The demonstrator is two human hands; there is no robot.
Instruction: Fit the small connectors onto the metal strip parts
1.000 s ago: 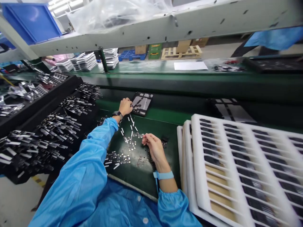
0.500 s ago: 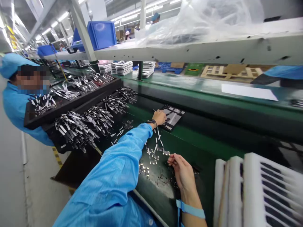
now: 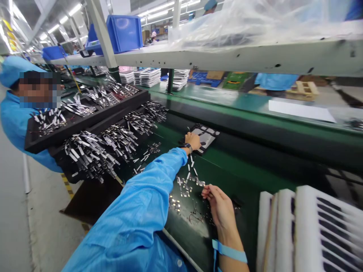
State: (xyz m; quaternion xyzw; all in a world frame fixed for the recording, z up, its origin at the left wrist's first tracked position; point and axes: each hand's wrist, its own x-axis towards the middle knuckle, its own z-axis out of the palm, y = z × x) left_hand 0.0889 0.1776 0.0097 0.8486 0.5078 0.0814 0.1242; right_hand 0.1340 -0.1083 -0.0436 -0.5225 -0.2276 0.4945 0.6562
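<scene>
My left hand (image 3: 193, 141), with a dark watch at the wrist, rests at the left edge of a flat black-and-silver panel (image 3: 207, 136); its fingers are curled and what they hold, if anything, is too small to tell. Nearer to me, my right hand (image 3: 219, 204) has thumb and fingertips pinched together beside small silver strips (image 3: 185, 186) on the green bench. Whether it grips one of them is unclear. A light blue strap circles the right wrist. Thin dark wires (image 3: 195, 216) lie left of the right hand.
Black trays (image 3: 85, 119) heaped with silver strips stand at the left, a person (image 3: 17, 121) in blue behind them. White slotted foam blocks (image 3: 309, 226) stand at the right. A shelf (image 3: 227, 60) with a blue bin (image 3: 124, 34) and plastic sheeting crosses above.
My left hand has shifted slightly along the panel's left edge. My right hand stays nearly in place. The view has moved a little, and a person in blue beyond the bench appears further left.
</scene>
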